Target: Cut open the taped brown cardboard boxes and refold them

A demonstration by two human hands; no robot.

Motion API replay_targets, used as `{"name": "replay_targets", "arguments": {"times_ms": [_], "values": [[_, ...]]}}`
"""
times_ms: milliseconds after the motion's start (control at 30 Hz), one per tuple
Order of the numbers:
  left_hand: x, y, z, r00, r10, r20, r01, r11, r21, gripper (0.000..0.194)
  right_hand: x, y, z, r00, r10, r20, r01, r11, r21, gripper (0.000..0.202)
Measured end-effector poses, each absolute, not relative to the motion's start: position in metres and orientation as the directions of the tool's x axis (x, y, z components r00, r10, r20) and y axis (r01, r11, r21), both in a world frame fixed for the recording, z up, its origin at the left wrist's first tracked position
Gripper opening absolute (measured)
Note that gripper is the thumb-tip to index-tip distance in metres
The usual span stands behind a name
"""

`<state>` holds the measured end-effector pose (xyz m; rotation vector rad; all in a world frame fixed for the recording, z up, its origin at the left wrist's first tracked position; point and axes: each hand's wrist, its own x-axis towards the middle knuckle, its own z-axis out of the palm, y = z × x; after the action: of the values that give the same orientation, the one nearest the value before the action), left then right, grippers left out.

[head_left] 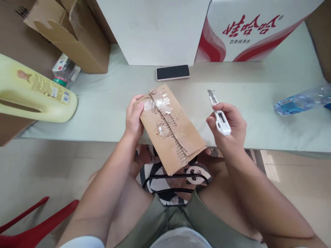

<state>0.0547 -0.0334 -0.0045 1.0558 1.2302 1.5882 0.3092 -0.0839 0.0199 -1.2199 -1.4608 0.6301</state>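
My left hand (134, 115) grips the upper left edge of a flat cardboard box (178, 120). The box is tilted and hangs partly over the table's front edge. Torn clear tape and ragged, ripped cardboard run along its middle seam. In my right hand (231, 124) is a white utility knife (219, 115), held between thumb and fingers. Its metal blade is extended and points away from me, apart from the box.
A phone (173, 72) lies beyond the box, before a white carton (160, 31) and a red-and-white carton (245, 34). A yellow jug (38, 93) and an open cardboard box (77, 38) stand left. A plastic bottle (297, 101) lies right. A red chair (38, 224) is lower left.
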Motion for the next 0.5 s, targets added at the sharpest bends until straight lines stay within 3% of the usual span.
{"name": "replay_targets", "arguments": {"times_ms": [233,367,500], "values": [[0.084,-0.040,-0.010,-0.362,0.919,0.160,-0.110,-0.213,0.971,0.045,0.340,-0.094,0.013,0.148,0.903,0.403,0.371,0.327,-0.869,0.026],[0.102,-0.043,-0.012,-0.381,0.907,0.182,-0.091,-0.232,0.968,0.049,0.347,-0.096,0.009,0.200,0.879,0.434,0.286,0.371,-0.883,0.027],[0.112,-0.044,-0.013,-0.386,0.910,0.153,-0.078,-0.197,0.977,0.049,0.341,-0.107,0.034,0.222,0.833,0.507,0.283,0.442,-0.851,0.029]]}}
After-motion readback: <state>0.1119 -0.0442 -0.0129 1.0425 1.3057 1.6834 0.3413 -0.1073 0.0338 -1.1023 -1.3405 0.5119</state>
